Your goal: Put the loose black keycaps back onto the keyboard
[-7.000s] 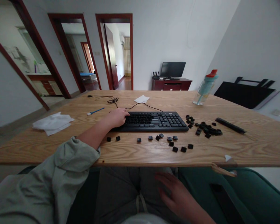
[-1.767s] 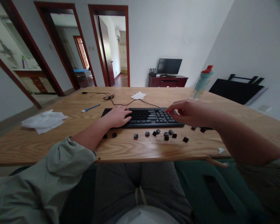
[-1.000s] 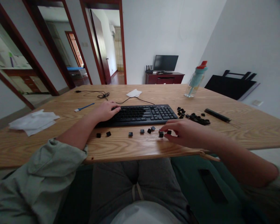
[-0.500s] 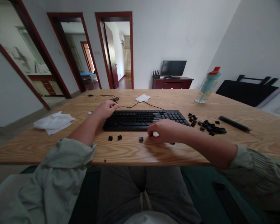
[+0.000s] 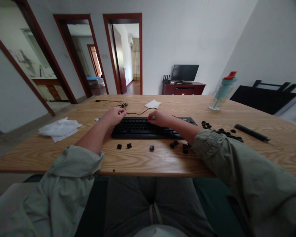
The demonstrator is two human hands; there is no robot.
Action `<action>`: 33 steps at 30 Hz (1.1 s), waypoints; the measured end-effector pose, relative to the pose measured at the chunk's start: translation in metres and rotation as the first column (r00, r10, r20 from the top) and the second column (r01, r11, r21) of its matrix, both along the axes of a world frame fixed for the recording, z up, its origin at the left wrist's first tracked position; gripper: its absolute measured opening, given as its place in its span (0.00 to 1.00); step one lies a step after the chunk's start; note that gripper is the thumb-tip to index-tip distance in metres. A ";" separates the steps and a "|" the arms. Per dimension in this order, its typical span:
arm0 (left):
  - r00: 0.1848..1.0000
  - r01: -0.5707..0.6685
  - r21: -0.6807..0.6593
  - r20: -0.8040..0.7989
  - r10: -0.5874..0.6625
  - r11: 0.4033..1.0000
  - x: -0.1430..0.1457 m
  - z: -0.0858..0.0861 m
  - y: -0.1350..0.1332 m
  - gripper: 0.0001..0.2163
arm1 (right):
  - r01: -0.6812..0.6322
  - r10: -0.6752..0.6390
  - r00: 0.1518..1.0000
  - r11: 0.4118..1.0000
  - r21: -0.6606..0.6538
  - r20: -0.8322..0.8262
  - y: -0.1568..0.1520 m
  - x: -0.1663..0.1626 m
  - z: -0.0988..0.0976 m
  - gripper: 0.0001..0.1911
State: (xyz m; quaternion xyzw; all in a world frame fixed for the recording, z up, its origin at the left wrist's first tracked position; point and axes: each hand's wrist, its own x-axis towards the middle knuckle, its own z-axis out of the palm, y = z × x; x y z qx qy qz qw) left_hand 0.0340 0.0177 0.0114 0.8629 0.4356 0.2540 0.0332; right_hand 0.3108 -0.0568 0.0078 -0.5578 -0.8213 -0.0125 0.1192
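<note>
A black keyboard lies in the middle of the wooden table. My left hand rests with curled fingers over the keyboard's far left corner, holding it. My right hand is on the upper middle rows of keys, fingertips bunched and pressed down. Whatever they hold is hidden. Several loose black keycaps lie in a row on the table in front of the keyboard. A larger heap of keycaps sits to the right of it, partly behind my right sleeve.
A long black bar lies at the far right, beyond the heap. A teal bottle with a red lid stands at the back right. White tissues lie at the left, and a smaller tissue and the keyboard cable lie behind the keyboard.
My right hand has left the loose keycaps in front of the keyboard and moved up onto its middle keys. My left hand stays at the far left corner.
</note>
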 end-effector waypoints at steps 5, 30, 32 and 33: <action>1.000 -0.009 -0.004 -0.009 0.009 1.000 0.002 0.001 -0.004 0.20 | -0.031 0.028 0.998 0.999 0.040 0.056 0.005 0.001 -0.006 0.14; 1.000 -0.005 0.004 -0.010 0.005 1.000 0.002 0.000 -0.003 0.22 | -0.060 0.059 0.998 0.998 -0.022 -0.030 0.005 0.005 -0.002 0.13; 1.000 -0.004 0.000 -0.005 0.004 1.000 0.003 0.001 -0.004 0.22 | -0.058 0.057 0.998 0.998 -0.022 -0.015 0.004 0.003 -0.001 0.13; 1.000 -0.004 -0.004 -0.002 0.004 1.000 0.003 0.001 -0.005 0.22 | -0.050 0.050 0.999 0.998 -0.025 -0.006 0.004 0.003 0.000 0.13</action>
